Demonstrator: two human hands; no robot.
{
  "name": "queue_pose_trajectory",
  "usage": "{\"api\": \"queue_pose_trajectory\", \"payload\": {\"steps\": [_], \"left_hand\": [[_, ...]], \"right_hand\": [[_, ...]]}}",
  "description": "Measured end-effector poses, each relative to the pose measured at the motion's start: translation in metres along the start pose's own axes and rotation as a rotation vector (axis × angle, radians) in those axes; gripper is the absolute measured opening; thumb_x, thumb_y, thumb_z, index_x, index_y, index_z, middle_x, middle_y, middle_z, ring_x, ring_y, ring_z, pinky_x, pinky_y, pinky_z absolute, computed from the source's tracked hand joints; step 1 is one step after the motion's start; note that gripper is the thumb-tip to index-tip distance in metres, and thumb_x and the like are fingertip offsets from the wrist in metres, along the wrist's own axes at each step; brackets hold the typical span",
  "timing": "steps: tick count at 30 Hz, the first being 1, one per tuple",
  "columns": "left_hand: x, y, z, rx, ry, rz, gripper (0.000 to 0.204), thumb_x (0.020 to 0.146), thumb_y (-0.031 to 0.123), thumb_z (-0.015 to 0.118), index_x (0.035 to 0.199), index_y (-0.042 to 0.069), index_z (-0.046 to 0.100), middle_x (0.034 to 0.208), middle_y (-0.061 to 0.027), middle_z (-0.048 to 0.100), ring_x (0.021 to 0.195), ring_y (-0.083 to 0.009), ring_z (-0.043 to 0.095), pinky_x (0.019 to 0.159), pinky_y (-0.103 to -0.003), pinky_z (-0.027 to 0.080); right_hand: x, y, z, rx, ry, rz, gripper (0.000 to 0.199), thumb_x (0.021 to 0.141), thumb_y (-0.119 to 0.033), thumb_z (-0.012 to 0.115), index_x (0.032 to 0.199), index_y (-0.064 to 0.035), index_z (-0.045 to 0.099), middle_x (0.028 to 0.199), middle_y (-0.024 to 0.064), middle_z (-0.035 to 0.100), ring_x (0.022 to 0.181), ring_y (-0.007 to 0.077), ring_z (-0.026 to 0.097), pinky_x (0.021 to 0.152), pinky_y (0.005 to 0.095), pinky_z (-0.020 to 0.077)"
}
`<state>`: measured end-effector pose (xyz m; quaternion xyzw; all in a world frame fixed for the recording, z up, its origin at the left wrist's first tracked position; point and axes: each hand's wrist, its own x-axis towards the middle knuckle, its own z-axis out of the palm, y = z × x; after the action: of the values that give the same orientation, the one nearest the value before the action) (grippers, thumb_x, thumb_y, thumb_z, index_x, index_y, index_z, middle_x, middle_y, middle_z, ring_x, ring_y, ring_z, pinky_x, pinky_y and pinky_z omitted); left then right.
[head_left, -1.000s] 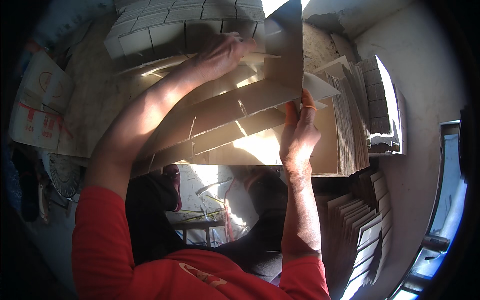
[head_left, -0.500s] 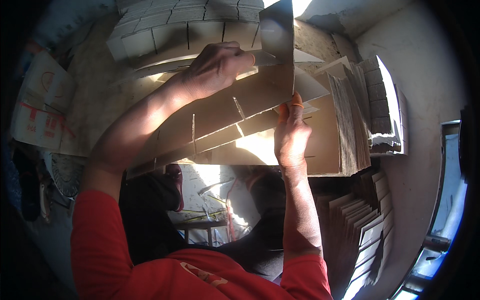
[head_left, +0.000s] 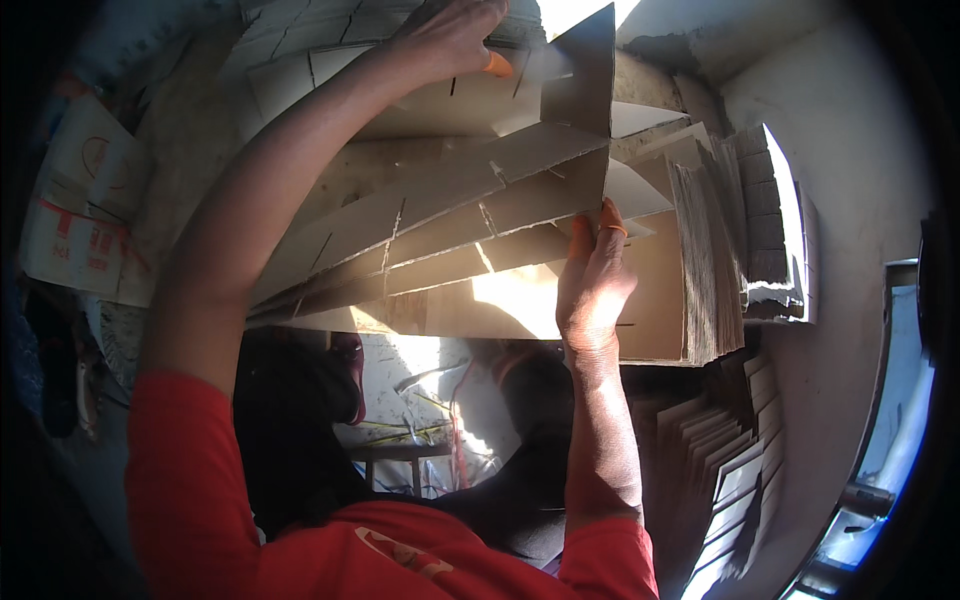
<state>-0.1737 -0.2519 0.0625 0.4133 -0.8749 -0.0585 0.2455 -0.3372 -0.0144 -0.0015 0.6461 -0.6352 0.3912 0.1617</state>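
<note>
The person is working a fan of slotted cardboard strips (head_left: 440,230), long brown slats with cuts along their edges, held out in front of the chest and tilted so the slots face up toward the light.

The right hand (head_left: 592,280) stands at the right end of the fan, fingers closed round the strip ends and thumb pressed flat against them. That pinch seems to be what keeps the slats bunched together there while their far ends splay out to the left.

The left hand (head_left: 450,40) is up above the fan, curled down over the top edge of a cross piece (head_left: 575,75) that stands upright across the strips. It looks placed there to press the piece down into the slots. Its fingers are bent and gripping, not spread.

Right of the fan stands a thick stack of flat cardboard sheets (head_left: 705,260), close to the right hand and on edge. Above the fan lies a finished grid divider (head_left: 300,40). Below the fan, more sheets (head_left: 730,470) lean in a row. Left of it, a printed carton (head_left: 80,220) lies flat.
</note>
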Motion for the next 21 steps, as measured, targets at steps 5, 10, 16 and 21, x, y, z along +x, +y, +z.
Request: {"api": "queue_pose_trajectory", "payload": {"steps": [5,10,16,21], "left_hand": [[0.01,-0.019,0.057,0.295,0.083,0.111,0.043,0.072,0.017,0.075,0.106,-0.001,0.054,0.103,-0.0158,0.059,0.107,-0.0303,0.05,0.092,-0.043,0.041],[0.012,-0.029,0.079,0.285,0.09,0.113,0.029,0.075,0.003,0.064,0.102,0.001,0.057,0.102,-0.0149,0.059,0.104,-0.0299,0.052,0.089,-0.043,0.042],[0.015,-0.027,0.069,0.226,0.053,0.119,0.023,0.072,-0.002,0.061,0.095,0.001,0.061,0.093,-0.0133,0.061,0.098,-0.0288,0.055,0.085,-0.042,0.045],[0.013,-0.029,0.071,0.211,0.154,0.208,0.019,0.071,-0.004,0.059,0.089,0.003,0.061,0.087,-0.0117,0.062,0.093,-0.0287,0.057,0.083,-0.042,0.046]], "right_hand": [[0.002,-0.002,0.0,-0.029,0.038,-0.027,0.031,0.084,0.003,0.065,0.113,0.0048,0.053,0.109,0.0239,0.064,0.072,0.0299,0.07,0.055,0.031,0.0568],[0.003,0.0,-0.002,-0.001,0.045,-0.04,0.034,0.082,0.004,0.067,0.114,0.0043,0.054,0.109,0.0238,0.065,0.072,0.029,0.07,0.056,0.0305,0.0569],[0.003,-0.002,-0.003,0.003,0.066,-0.053,0.034,0.082,0.004,0.068,0.114,0.0051,0.055,0.108,0.024,0.065,0.075,0.0282,0.071,0.059,0.0296,0.0572],[0.004,-0.004,-0.005,0.017,0.08,-0.048,0.033,0.082,0.004,0.068,0.113,0.0053,0.055,0.107,0.0238,0.065,0.076,0.0282,0.071,0.06,0.0295,0.0572]]}}
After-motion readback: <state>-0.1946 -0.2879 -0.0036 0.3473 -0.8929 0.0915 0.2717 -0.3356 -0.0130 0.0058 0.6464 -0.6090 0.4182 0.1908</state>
